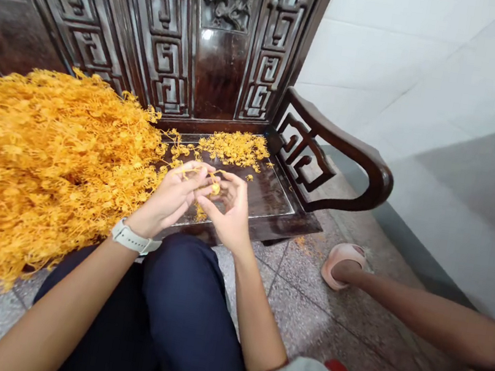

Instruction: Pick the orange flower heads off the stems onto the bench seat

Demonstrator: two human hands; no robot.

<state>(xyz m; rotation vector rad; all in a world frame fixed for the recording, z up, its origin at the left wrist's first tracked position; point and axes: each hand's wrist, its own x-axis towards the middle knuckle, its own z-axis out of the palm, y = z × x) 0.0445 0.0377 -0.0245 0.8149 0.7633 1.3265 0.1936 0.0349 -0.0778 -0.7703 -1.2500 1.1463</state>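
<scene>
Both hands meet over the front of a dark wooden bench seat (273,199). My left hand (174,196), with a pale watch strap on its wrist, has its fingers closed on a small orange-yellow spidery plastic piece (215,188) with thin strands. From the other side my right hand (232,211) pinches at the same piece, its thumb and fingers curled. The fingers partly cover where they grip. On the left lies a large heap of similar orange-yellow pieces (50,162). Behind the hands a smaller pile of short pieces (234,148) rests on the seat.
The bench has a carved back (220,76) and a curved armrest (354,155) at right. Another person's leg (419,310) in a pink slipper (333,266) stretches over the tiled floor (300,299). A white wall (387,57) stands on the right.
</scene>
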